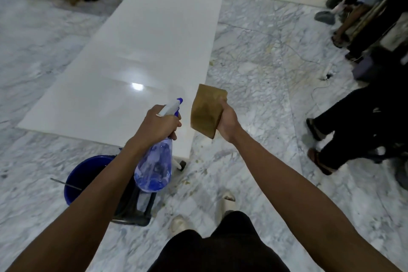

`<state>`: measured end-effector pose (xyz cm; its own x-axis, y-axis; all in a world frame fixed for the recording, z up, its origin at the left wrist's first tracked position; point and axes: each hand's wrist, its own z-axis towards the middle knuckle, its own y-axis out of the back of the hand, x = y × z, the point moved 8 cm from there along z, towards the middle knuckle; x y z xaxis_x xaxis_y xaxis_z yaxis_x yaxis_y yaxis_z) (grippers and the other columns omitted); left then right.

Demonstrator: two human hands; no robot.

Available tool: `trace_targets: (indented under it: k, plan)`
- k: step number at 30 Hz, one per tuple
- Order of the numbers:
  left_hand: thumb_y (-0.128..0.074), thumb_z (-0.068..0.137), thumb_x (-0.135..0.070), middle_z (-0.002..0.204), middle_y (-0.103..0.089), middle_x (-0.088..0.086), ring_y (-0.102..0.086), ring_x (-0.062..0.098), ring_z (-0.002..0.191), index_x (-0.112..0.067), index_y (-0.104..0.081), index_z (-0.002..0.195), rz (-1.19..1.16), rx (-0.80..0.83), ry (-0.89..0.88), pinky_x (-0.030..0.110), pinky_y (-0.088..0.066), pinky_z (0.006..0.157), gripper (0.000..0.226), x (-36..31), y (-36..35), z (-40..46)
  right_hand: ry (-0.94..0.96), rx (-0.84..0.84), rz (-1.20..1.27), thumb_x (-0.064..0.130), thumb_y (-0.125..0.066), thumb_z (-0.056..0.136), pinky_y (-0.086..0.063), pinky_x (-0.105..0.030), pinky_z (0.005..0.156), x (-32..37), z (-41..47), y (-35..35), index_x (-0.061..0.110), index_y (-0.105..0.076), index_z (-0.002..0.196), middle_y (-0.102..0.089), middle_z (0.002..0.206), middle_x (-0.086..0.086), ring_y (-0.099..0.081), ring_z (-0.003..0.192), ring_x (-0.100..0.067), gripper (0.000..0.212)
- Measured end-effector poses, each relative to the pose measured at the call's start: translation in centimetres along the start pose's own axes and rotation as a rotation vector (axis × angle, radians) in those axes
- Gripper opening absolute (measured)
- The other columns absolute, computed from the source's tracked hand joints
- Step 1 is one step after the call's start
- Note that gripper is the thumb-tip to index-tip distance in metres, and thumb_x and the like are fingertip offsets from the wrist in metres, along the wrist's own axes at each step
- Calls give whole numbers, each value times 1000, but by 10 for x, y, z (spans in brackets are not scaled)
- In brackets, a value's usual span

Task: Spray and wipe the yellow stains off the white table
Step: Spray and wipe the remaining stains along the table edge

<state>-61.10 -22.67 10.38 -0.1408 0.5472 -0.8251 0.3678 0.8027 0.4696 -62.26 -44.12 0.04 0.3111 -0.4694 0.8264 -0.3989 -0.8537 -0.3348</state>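
Nearest me, both my arms reach forward over the marble floor. My left hand [157,122] grips the neck of the clear blue-tinted plastic spray bottle [154,166], fingers curled round the trigger, its white-and-blue nozzle aimed toward the table. My right hand [228,120] pinches the edge of a folded, yellow-brown stained cloth [206,111], held up just off the table's near corner. Below sits a round blue plastic bucket [82,178]. Beyond, the long glossy white table [136,55] shows no yellow marks I can make out, so I judge the job nearly or fully done.
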Motion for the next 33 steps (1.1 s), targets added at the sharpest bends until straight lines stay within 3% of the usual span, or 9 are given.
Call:
trace_targets:
  k: [4,9,14,16,21,27,29,33]
  plan:
    - [-58,90,-10,94,-75,27,-62,16,43,-4,-65,86,16,11,-42,30,-55,56,10,-34,-17,26,54,51,147,56,-31,104,-43,-48,111,46,4,13,11,-51,144,-59,140,-14,-56,130,-30,63]
    - [-55,87,-24,92,-69,33,-58,17,39,12,-62,93,-19,45,-41,29,-50,54,37,-82,-49,66,81,99,277,62,-29,102,-44,-47,110,96,32,40,12,-55,141,-61,138,-13,-57,129,-29,69]
    - [-55,90,-39,88,-75,24,-60,24,43,-2,-62,74,-94,64,-29,36,-51,61,41,-134,-88,132,57,108,340,60,-29,102,-41,-49,112,152,90,78,12,-61,133,-65,132,-12,-58,127,-30,66]
    - [-53,92,-40,88,-76,21,-59,23,41,-3,-64,76,-77,53,-29,34,-51,59,42,-161,-105,164,54,116,346,60,-29,102,-41,-49,112,179,118,95,12,-60,136,-65,133,-12,-58,128,-30,66]
    - [-58,87,-28,90,-73,26,-61,22,45,2,-63,76,-48,64,-69,33,-52,57,32,-229,-150,240,38,105,312,61,-30,102,-40,-50,113,246,180,145,11,-58,138,-64,134,-13,-58,128,-30,68]
    - [-56,72,-15,90,-74,24,-63,26,51,-1,-66,79,-105,65,-50,31,-54,53,18,-285,-188,313,20,113,322,60,-27,103,-53,-46,94,314,249,186,12,-67,120,-75,111,-11,-74,97,-26,65]
    - [-57,73,-9,91,-75,25,-64,30,56,5,-66,83,-90,77,-39,31,-54,52,19,-297,-198,343,30,88,332,61,-27,102,-53,-47,93,330,277,193,12,-67,122,-74,113,-12,-74,99,-27,66]
    - [-54,76,-6,93,-72,30,-59,25,44,13,-62,92,-69,83,-44,31,-51,53,26,-318,-206,409,2,66,337,63,-31,101,-48,-49,105,352,344,193,13,-63,132,-68,127,-12,-64,119,-29,67]
